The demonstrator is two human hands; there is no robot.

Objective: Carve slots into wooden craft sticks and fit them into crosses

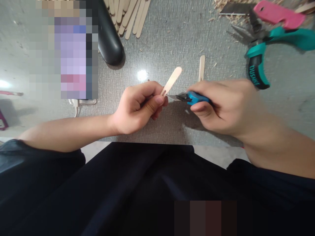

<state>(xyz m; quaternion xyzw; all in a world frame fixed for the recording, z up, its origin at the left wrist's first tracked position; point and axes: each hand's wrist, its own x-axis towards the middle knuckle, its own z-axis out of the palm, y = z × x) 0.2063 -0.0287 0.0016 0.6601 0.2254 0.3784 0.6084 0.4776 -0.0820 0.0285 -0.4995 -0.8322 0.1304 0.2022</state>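
My left hand [141, 106] is closed round the lower end of a pale wooden craft stick [173, 79], which tilts up to the right. A small dark slot shows in the stick just above my thumb. In my right hand [226, 105] is a utility knife [198, 98] with a blue and black body, gripped between thumb and fingers. Its blade points left, and the tip is right beside the stick near the slot; whether it touches, I cannot tell. Behind my right hand a second craft stick [202, 67] lies on the table, its lower part hidden.
Teal-handled pliers [258, 62] lie at the right, below a pink knife [279, 14] among wood shavings [221, 4]. Several craft sticks [133, 16] are heaped at the back beside a black rounded object [110, 39]. A white cable [76, 106] runs at the left. The table's front edge is near my body.
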